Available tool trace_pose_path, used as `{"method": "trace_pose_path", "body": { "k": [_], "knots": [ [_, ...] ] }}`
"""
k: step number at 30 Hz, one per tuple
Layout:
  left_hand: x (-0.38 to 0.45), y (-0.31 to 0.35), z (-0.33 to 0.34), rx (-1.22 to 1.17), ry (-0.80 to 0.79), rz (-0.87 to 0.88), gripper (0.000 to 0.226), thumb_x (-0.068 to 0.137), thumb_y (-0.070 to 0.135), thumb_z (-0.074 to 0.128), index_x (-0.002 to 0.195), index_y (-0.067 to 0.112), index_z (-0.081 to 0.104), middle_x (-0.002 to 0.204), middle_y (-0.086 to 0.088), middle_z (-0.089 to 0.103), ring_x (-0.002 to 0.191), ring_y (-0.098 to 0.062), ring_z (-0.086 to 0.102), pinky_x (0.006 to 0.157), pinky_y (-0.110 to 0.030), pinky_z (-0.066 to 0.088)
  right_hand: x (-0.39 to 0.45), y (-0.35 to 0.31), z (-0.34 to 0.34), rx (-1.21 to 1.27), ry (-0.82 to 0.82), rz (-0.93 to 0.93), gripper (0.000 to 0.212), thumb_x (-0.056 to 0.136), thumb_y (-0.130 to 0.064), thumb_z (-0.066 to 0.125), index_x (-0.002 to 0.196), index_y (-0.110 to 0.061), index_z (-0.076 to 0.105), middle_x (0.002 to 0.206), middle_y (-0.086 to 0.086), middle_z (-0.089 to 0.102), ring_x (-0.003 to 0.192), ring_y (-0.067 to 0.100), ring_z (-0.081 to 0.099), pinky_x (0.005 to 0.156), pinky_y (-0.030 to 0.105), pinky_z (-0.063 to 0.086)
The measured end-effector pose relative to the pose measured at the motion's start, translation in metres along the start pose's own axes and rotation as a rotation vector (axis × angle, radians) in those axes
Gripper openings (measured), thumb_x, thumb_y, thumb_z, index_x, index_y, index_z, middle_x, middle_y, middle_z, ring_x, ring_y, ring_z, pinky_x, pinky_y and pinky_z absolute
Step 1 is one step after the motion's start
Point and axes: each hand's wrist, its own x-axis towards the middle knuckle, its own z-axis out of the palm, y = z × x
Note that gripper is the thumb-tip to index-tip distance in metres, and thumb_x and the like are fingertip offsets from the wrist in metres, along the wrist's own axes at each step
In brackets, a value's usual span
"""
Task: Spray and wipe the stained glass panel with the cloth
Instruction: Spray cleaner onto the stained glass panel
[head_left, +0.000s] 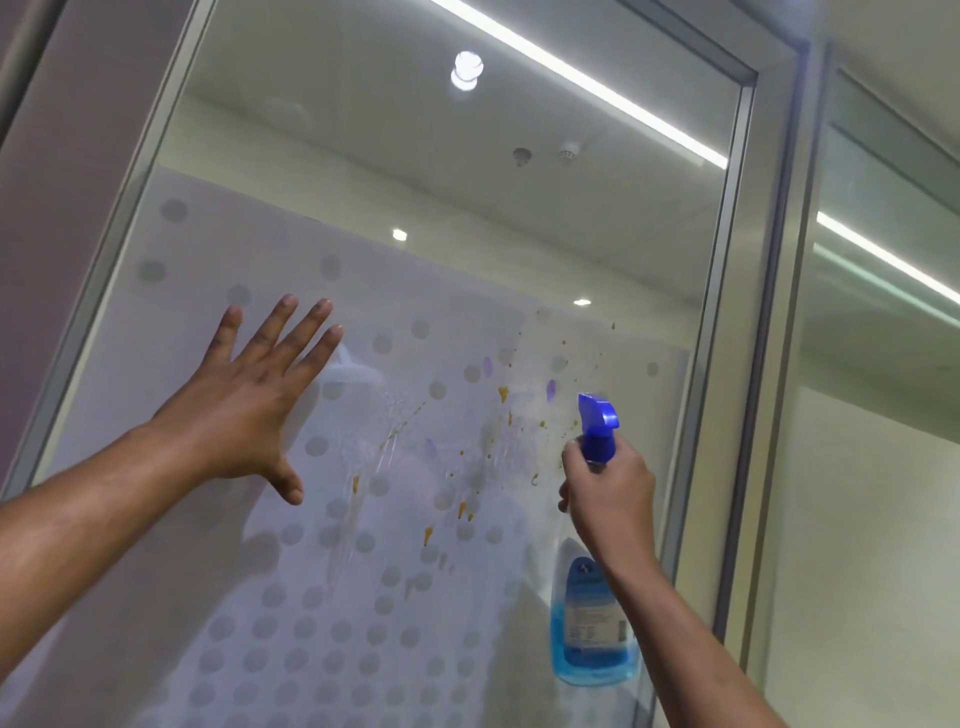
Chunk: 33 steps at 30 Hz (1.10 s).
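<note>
The glass panel (447, 249) fills the view, frosted with grey dots over its lower half. Yellow-brown and purple stains (503, 395) are spattered across its middle, with wet droplets and runs (384, 441) to their left. My left hand (249, 405) is open, fingers spread, flat against or just in front of the glass left of the stains. My right hand (608, 499) grips the neck of a clear spray bottle (592, 623) of blue liquid, its blue nozzle (597, 415) pointing left at the stains. No cloth is in view.
A metal frame (727, 364) borders the panel on the right, with another glass pane (872, 415) beyond it. A frame post (104, 218) and a mauve wall run along the left. Ceiling lights show through and reflect in the upper glass.
</note>
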Motion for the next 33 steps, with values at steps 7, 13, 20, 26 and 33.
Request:
{"method": "trace_pose_path", "body": {
  "k": [7,13,20,26,33],
  "knots": [
    [-0.001,0.000,0.000,0.006,0.003,0.001,0.186,0.033,0.098,0.077,0.160,0.028,-0.039,0.168,0.004,-0.051,0.155,-0.023,-0.049,0.130,-0.065,-0.016,-0.008,-0.024,0.023,0.008,-0.093,-0.118,0.016,0.094,-0.028,0.064,0.081,-0.023,0.057,0.069,0.007,0.069,0.064,0.032,0.072,0.063,0.045,0.063],
    [-0.001,-0.001,0.000,0.013,0.005,-0.008,0.186,0.032,0.098,0.077,0.160,0.028,-0.039,0.168,0.004,-0.050,0.156,-0.024,-0.048,0.130,-0.065,-0.016,-0.010,-0.044,0.038,0.034,-0.125,-0.161,0.022,0.094,-0.032,0.062,0.076,-0.024,0.052,0.067,0.011,0.067,0.065,0.036,0.071,0.066,0.052,0.062],
    [-0.002,0.000,-0.001,-0.003,-0.009,-0.006,0.185,0.036,0.097,0.078,0.158,0.028,-0.043,0.165,0.004,-0.054,0.153,-0.023,-0.051,0.130,-0.065,-0.016,-0.020,-0.043,0.033,0.033,-0.114,-0.176,0.020,0.097,-0.031,0.064,0.080,-0.026,0.054,0.068,0.007,0.067,0.064,0.033,0.071,0.066,0.052,0.062],
    [-0.006,0.000,-0.002,0.002,-0.031,-0.009,0.184,0.037,0.097,0.077,0.156,0.028,-0.046,0.164,0.003,-0.056,0.152,-0.023,-0.053,0.128,-0.063,-0.020,-0.073,-0.019,0.039,0.026,-0.237,-0.097,0.020,0.089,-0.041,0.059,0.076,-0.028,0.052,0.064,0.004,0.064,0.061,0.033,0.068,0.061,0.052,0.060],
    [-0.004,0.002,-0.005,0.006,-0.038,-0.005,0.184,0.038,0.095,0.079,0.157,0.029,-0.044,0.163,0.004,-0.056,0.153,-0.024,-0.050,0.128,-0.062,-0.020,-0.125,-0.002,0.056,-0.009,-0.373,-0.045,0.024,0.086,-0.047,0.053,0.078,-0.024,0.052,0.063,0.008,0.062,0.058,0.033,0.066,0.059,0.052,0.058]
  ]
}}
